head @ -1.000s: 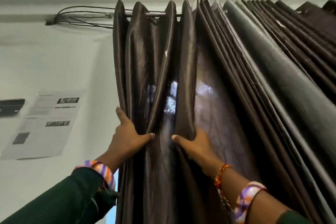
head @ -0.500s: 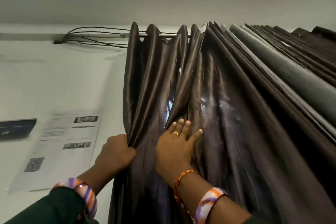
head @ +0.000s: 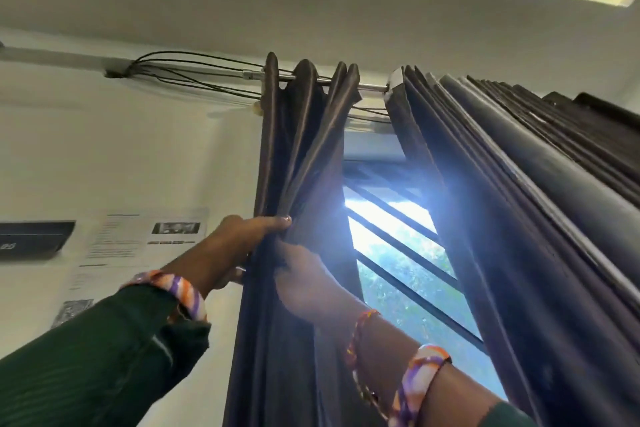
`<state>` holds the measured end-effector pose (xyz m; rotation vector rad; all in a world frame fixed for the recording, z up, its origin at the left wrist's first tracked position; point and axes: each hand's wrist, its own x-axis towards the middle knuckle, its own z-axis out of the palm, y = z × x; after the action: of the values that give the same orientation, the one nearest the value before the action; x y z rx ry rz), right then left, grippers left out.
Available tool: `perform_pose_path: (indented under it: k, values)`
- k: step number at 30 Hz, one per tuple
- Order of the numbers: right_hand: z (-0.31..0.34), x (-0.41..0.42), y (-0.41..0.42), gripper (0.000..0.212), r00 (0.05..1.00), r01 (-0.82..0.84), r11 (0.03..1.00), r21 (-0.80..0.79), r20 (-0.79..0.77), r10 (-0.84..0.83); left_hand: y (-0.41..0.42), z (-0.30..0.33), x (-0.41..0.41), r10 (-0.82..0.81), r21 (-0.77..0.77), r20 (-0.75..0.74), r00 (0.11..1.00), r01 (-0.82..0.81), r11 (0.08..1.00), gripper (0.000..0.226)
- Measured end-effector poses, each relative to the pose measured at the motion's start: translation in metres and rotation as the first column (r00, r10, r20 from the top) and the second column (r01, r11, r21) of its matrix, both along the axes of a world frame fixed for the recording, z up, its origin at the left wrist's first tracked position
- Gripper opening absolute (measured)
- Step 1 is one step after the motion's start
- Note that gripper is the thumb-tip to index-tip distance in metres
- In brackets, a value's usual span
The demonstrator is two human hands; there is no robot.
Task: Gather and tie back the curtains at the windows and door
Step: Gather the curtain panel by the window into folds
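Head view, centre frame, left hand [head: 242,236] and right hand [head: 304,284] both gripping bunched left curtain [head: 298,156], barred window [head: 398,246] exposed right of it.

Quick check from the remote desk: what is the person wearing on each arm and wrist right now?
Left arm: dark green ribbed sleeve, an orange, purple and white bangle at the wrist. Right wrist: red-and-yellow thread bracelet, then a matching striped bangle; a dark green cuff edge barely shows.
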<state>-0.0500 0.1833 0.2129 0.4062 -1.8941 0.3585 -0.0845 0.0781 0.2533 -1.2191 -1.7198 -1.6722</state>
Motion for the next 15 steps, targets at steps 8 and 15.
perform_pose_path:
  k: [8, 15]
  values:
    - [-0.027, 0.0, 0.022, 0.04, 0.987, -0.085, 0.954, -0.286, -0.154, 0.042, 0.015, 0.006, 0.004, 0.38, 0.08, -0.316, 0.869, -0.375, 0.923, 0.034]
    - [-0.03, 0.026, 0.074, 0.067, 0.934, 0.021, 0.676, -0.737, -0.227, -0.276, 0.041, -0.029, -0.007, 0.561, 0.055, -0.46, 0.688, -0.609, 0.791, 0.088]
